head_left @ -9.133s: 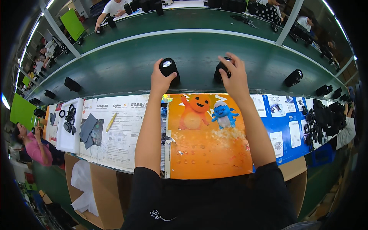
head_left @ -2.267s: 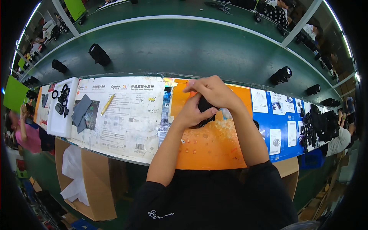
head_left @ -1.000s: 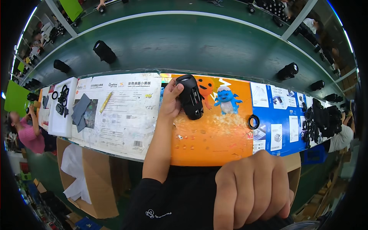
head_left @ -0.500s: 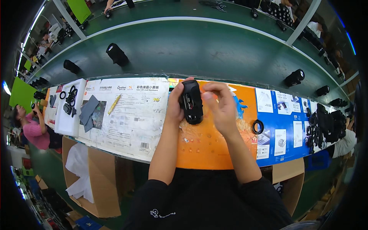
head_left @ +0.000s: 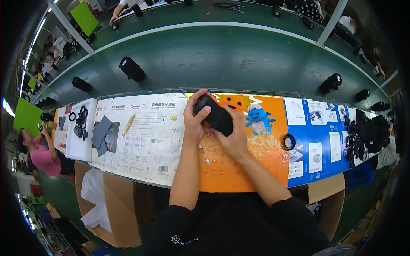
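Observation:
A black cylindrical portable speaker is held tilted between my two hands above the orange sheet. My left hand grips its upper left end, with the thumb lying across the body. The lower right end rests in my right hand, whose fingers and thumb close round it. Part of the speaker's underside is hidden by my palms. To the right of my right hand, a black ring lies by the edge of the blue sheet.
At left are a white foam tray of black rings and parts, a grey cloth and a yellow pen. More speakers stand on the green conveyor belt. Black parts are heaped at right. Cardboard boxes stand below the table.
My right hand, raised beside the speaker before, now holds its lower end. The speaker has turned from nearly upright to slanting, showing a different side. The view has shifted slightly.

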Action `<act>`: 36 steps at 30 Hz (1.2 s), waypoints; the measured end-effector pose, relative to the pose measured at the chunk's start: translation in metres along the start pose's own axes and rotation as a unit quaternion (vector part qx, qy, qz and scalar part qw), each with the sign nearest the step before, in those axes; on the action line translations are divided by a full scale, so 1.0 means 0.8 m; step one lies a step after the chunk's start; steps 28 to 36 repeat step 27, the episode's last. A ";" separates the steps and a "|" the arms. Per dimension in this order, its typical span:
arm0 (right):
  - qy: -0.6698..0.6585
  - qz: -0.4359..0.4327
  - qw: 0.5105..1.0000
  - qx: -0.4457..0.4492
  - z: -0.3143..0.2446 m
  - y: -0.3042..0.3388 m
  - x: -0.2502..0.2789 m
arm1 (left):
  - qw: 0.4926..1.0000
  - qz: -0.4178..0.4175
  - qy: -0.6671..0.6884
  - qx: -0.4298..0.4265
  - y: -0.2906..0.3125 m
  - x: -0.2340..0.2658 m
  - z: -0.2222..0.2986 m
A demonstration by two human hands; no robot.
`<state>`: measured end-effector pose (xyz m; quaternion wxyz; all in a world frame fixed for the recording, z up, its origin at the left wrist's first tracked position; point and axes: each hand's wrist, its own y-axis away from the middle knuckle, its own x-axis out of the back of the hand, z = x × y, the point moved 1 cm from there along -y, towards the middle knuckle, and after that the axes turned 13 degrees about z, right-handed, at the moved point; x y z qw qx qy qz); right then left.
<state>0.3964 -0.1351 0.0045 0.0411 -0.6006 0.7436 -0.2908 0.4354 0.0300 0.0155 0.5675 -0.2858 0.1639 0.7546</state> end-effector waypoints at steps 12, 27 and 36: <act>-0.154 0.071 0.984 -0.048 0.011 -0.013 0.007 | 0.992 0.046 -0.114 0.037 -0.012 0.030 0.001; 0.030 0.059 0.990 0.122 -0.010 -0.160 0.026 | 0.990 0.029 -0.137 -0.017 -0.003 0.010 -0.019; 0.030 0.059 0.990 0.122 -0.010 -0.160 0.026 | 0.990 0.029 -0.137 -0.017 -0.003 0.010 -0.019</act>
